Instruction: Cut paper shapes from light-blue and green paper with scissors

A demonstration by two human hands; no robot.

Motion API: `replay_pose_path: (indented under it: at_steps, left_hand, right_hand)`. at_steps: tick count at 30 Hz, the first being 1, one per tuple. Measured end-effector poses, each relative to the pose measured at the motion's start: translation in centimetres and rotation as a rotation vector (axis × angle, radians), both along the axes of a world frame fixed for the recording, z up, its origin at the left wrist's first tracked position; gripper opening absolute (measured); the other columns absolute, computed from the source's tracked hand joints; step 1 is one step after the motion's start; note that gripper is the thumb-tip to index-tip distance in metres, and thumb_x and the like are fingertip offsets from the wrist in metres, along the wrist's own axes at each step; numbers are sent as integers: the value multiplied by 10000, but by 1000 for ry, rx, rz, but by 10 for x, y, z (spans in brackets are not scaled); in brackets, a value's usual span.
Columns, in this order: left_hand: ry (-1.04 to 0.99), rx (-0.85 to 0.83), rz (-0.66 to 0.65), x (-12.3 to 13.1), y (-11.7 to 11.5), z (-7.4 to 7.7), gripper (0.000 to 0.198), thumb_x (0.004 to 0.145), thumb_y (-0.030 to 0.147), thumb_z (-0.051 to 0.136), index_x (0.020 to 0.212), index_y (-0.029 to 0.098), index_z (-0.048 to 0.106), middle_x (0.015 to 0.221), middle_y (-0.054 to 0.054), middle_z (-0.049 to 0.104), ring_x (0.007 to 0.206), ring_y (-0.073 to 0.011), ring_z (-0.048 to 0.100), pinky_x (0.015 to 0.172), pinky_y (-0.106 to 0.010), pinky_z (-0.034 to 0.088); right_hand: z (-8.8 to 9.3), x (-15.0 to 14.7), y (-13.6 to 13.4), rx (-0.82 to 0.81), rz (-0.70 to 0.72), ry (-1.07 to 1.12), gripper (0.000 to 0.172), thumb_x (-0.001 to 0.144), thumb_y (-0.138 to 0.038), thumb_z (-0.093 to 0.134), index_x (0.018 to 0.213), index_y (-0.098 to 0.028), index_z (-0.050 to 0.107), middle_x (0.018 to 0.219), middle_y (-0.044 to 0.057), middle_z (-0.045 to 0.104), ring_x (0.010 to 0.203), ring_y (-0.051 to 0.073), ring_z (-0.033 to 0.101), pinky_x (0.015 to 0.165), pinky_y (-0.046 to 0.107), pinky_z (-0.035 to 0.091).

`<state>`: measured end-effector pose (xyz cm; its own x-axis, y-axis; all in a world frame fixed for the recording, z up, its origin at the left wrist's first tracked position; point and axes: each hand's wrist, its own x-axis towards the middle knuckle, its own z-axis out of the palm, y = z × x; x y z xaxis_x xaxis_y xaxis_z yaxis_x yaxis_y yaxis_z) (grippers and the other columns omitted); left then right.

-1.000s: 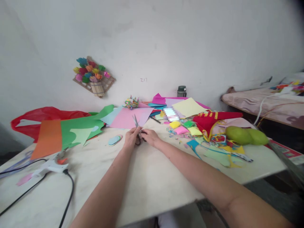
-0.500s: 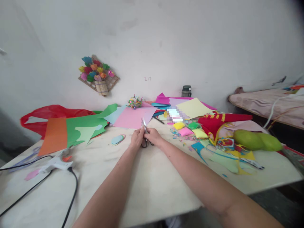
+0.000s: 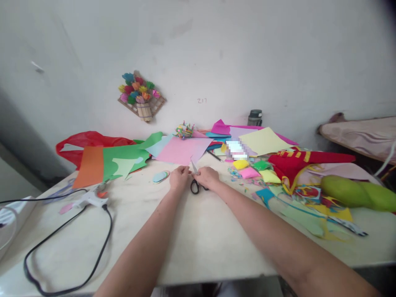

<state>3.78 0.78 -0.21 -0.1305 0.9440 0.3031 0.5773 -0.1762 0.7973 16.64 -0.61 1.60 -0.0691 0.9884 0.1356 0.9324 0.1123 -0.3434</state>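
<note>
My right hand (image 3: 208,177) is closed around the middle of a pair of scissors (image 3: 194,187). The silver blades point up and away, and the black handle loops hang below the fingers. Just left of the blades, my left hand (image 3: 179,177) is closed with its fingertips pinched together; whatever they may hold is too small to make out. A small stack of oval paper pieces (image 3: 161,177), pale blue on top, lies left of my left hand. Beyond both hands is a large pink paper sheet (image 3: 182,149).
On the left are a white glue gun (image 3: 93,199) with a black cord, green paper (image 3: 108,159) and orange paper (image 3: 88,165). Rightward lie small coloured packets (image 3: 250,172), paper scraps (image 3: 305,218), red cloth (image 3: 287,169) and a green fruit-like object (image 3: 349,192). A bottle (image 3: 255,117) stands by the wall.
My hands have come slightly apart; the left has drawn away from the scissors, which stay in the right. The view has turned a little left, so everything sits further right.
</note>
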Motion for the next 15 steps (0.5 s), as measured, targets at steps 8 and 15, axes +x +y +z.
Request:
replay_pose_path:
  at_steps: [8,15]
  left_hand:
    - [239,149,180,-30,-2,16,212,682,346,612,836,225,693,937,-96,632,775,-235,578,735,-331,405]
    - [157,41,147,-110,16,5,508,342,319,818,820,226,674,852,-89,651,1027,-320,478,824,-347,375]
  right_hand:
    - [7,-3,5,-90,54,-95,349,694,-327,484,941,-179,682,969,123,676,914,263,616,679,312,445]
    - [6,-3,6,-90,84,-94,358,702,-342,461,921,-174,688,956,128,677,900,271,618,662,315,441]
